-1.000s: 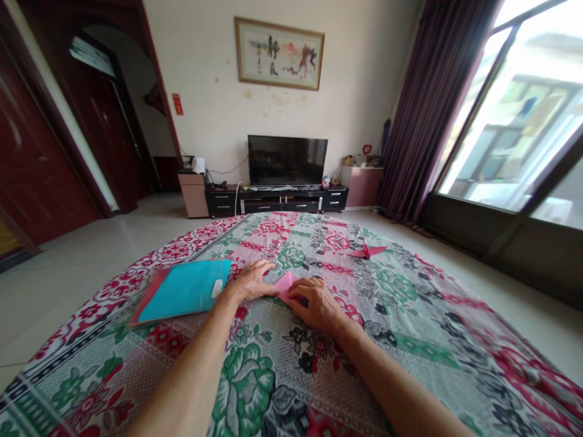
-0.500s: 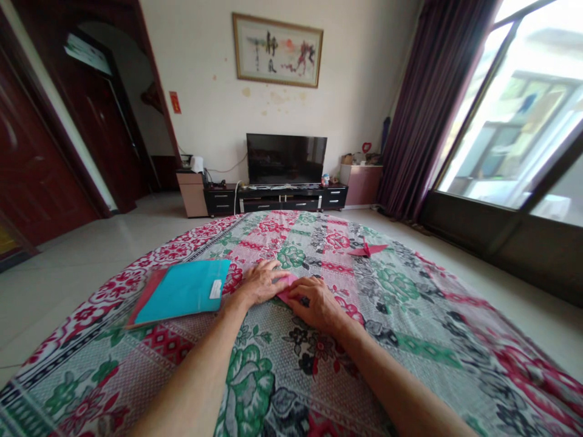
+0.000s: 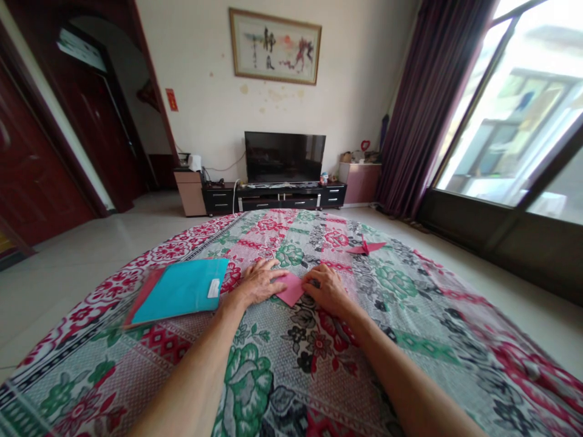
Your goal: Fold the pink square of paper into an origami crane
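Note:
A small pink folded paper (image 3: 291, 292) lies on the patterned tablecloth between my hands, one corner pointing towards me. My left hand (image 3: 261, 283) rests flat with its fingers stretched, the tips over the paper's left edge. At the opposite corner, the curled fingers and thumb of my right hand (image 3: 327, 290) pinch the paper. Further off to the right sits a red folded paper crane (image 3: 367, 247), apart from both hands.
A clear packet of coloured paper with a blue sheet (image 3: 182, 288) on top lies left of my left arm. The round table's cloth (image 3: 401, 315) is slightly wrinkled. Beyond the table stand a television (image 3: 285, 158) and a low black cabinet (image 3: 280, 197).
My right hand has moved to the right, away from my left hand, to the paper's right corner. More of the pink paper shows as a flat diamond. My left hand has stayed almost still.

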Available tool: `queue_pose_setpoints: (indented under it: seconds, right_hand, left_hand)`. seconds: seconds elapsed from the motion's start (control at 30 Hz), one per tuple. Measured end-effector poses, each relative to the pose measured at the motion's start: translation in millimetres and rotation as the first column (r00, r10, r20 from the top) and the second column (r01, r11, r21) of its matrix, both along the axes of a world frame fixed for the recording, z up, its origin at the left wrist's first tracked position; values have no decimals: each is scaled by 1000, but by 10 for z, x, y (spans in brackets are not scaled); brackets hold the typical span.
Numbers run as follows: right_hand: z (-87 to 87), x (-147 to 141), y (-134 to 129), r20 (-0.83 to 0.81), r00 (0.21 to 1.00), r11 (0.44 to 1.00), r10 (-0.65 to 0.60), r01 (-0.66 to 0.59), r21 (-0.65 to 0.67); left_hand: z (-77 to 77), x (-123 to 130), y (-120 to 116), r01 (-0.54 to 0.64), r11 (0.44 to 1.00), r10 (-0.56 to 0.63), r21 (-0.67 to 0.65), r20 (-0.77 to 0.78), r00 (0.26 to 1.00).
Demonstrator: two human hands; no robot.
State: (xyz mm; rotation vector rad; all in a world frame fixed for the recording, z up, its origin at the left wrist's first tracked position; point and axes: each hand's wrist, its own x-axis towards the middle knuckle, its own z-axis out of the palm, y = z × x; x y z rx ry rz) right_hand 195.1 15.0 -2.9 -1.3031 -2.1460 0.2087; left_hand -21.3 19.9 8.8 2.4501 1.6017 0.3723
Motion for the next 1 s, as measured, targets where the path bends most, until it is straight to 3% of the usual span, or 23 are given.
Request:
queue_pose_setpoints:
  seconds: [0.13,0.23,0.4,0.73,0.87,1.0]
  right_hand:
    - [-15,24,6,-24,993,992,-112,114,60]
    - [9,-9,-59,-30,992,988,-122,125,90]
    - [38,-69,-148,-7,1000,996,-19,19,90]
    - [15,-98,-99,-107,994,999,31,-27,43]
    - [14,-107,-93,-209,972,993,110,-99,62]
    - [20,-118,-102,-350,919,983,182,-157,100]
  left_hand:
    - [-14,-4,3,-1,1000,0,16,59,998]
    - [-8,6,-4,-6,999,2,46,94,996]
    - [11,56,-34,25,992,-43,120,147,988]
    - [-18,124,-6,2,991,-31,137,213,976]
    - [-25,127,2,-7,992,-25,128,250,968]
    - [62,128,-26,43,995,-74,87,381,922]
